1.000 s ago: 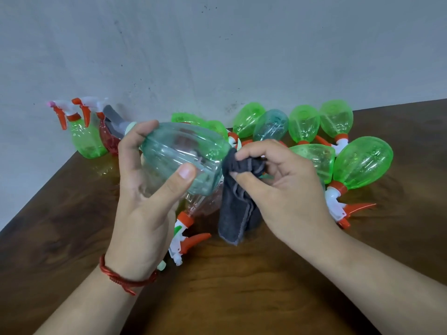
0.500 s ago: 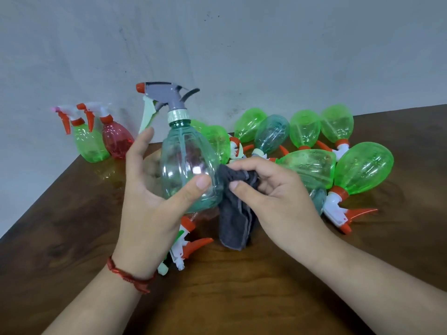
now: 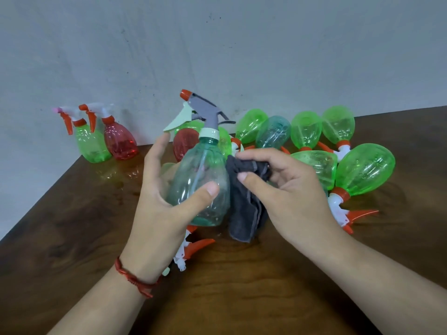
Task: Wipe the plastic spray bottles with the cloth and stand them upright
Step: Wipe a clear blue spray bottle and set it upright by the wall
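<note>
— The teal bottle [image 3: 205, 175] has swung from lying sideways to upright, spray head on top.
— And the hands?
— The left hand [image 3: 157, 213] grips its body, thumb in front, fingers curled behind. The right hand [image 3: 290, 197] pinches the dark cloth [image 3: 244, 213] against the bottle's right side.
— Room around them?
— Lying bottles [image 3: 362, 170] crowd just behind and right; two standing bottles [image 3: 106, 146] wait far left by the wall; table [image 3: 72, 238] wood shows between.
</note>
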`<action>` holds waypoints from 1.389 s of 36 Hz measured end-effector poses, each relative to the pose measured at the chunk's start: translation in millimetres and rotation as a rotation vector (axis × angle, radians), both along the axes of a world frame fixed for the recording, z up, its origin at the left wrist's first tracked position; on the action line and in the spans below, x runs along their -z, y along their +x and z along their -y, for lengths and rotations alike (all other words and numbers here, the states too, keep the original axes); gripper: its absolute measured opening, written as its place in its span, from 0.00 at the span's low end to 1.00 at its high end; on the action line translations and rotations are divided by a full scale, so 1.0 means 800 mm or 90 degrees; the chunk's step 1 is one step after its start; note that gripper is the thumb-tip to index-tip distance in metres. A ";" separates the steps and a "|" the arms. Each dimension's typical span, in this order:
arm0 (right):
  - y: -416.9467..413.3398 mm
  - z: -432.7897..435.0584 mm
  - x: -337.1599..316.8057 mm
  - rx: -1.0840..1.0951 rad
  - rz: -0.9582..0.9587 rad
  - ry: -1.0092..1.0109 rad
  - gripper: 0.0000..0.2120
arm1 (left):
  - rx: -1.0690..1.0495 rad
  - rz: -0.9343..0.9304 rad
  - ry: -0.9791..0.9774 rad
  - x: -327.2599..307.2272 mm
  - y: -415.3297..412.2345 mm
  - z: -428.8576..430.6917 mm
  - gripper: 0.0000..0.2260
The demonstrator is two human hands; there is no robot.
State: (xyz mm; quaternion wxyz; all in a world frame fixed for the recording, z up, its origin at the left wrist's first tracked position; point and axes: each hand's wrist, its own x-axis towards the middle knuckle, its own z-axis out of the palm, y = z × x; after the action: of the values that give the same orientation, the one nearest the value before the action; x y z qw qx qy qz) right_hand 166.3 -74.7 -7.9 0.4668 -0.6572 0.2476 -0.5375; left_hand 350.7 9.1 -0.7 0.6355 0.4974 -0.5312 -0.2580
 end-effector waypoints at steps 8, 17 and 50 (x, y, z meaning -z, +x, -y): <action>-0.022 0.016 -0.016 0.181 -0.064 -0.207 0.13 | -0.010 0.170 0.017 -0.004 -0.015 -0.008 0.54; -0.036 0.037 -0.027 0.314 -0.174 -0.309 0.11 | 0.048 0.264 0.027 -0.001 -0.027 -0.013 0.52; -0.023 0.015 -0.026 0.100 -0.152 -0.254 0.10 | -0.091 0.658 -0.064 0.007 -0.007 0.000 0.48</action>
State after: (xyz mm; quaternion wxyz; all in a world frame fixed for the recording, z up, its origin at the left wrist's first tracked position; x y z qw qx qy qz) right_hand 147.6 -86.4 13.1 0.2519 -0.7740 0.2405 -0.5288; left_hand 345.3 9.2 -6.3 0.3295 0.5638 -0.7518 0.0907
